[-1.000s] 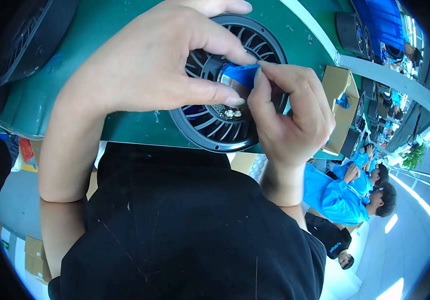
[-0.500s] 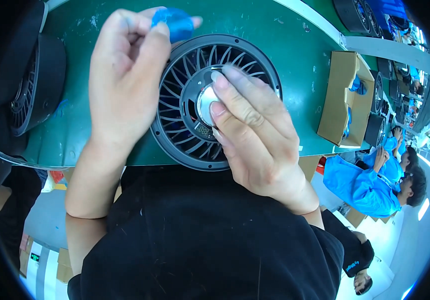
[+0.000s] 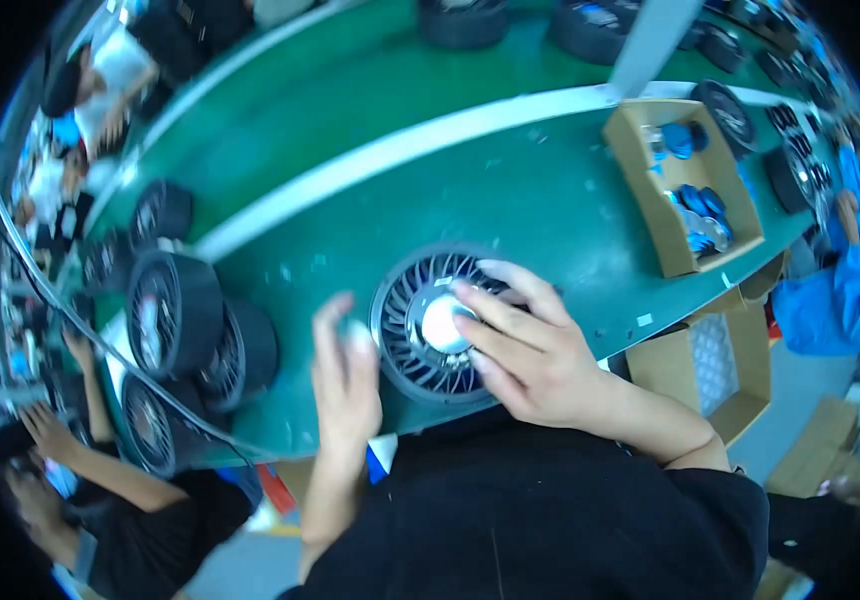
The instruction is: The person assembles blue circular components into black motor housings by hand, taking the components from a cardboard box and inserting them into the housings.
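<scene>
A dark spoked wheel lies flat on the green table in front of me. At its hub sits a round, shiny silver cap, bright with glare. My right hand reaches over the wheel's right side, its fingers spread, with fingertips resting on the cap's right edge and the spokes. Left of the wheel, my left hand is raised and blurred by motion. Its finger and thumb look apart, and no held thing shows in it. A small blue and white piece appears by the table edge below that hand; its kind is unclear.
At the right stands an open cardboard box with blue-filmed discs. Several dark wheels are stacked at the left, near another person's arm. Below the table's right edge is another open carton. A pale rail crosses behind.
The view has swung, showing more of the table. My left hand has dropped beside the wheel, and the blue film it held is gone from its fingers. My right hand stays at the cap.
</scene>
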Available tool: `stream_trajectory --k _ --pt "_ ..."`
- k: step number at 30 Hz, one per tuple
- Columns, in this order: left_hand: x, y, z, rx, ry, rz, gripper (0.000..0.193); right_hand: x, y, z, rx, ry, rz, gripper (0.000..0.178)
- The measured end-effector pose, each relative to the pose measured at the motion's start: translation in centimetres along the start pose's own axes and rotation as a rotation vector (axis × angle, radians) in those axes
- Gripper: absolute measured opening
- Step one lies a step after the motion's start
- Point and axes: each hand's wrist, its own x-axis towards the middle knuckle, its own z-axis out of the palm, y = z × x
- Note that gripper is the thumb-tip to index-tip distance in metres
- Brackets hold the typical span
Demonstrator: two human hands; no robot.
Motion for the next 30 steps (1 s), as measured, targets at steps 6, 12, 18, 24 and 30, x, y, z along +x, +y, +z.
stream_trajectory --k 6,12,18,24,30 --pt "-1.9 1.3 0.6 -0.504 -0.289 -0.333 0.041 -4.8 8.0 -7.3 -0.568 0.757 0.432 0.049" --pt "6.1 0.5 1.5 -0.535 -0.171 -0.385 0.037 -11.5 16.5 -10.6 -0.599 0.749 1.106 0.070" --pt "19.2 -0.8 2.3 -0.665 0.034 -0.351 0.043 -12.6 15.7 -12.0 -0.023 0.796 1.226 0.077" --pt "29.8 -1.1 2.6 -0.799 0.134 -0.334 0.045 -12.8 16.7 -13.0 0.102 0.937 1.314 0.069" --pt "31.7 -0.3 7.5 -0.925 0.033 -0.313 0.045 -13.0 14.7 -13.2 -0.093 0.790 1.343 0.059"
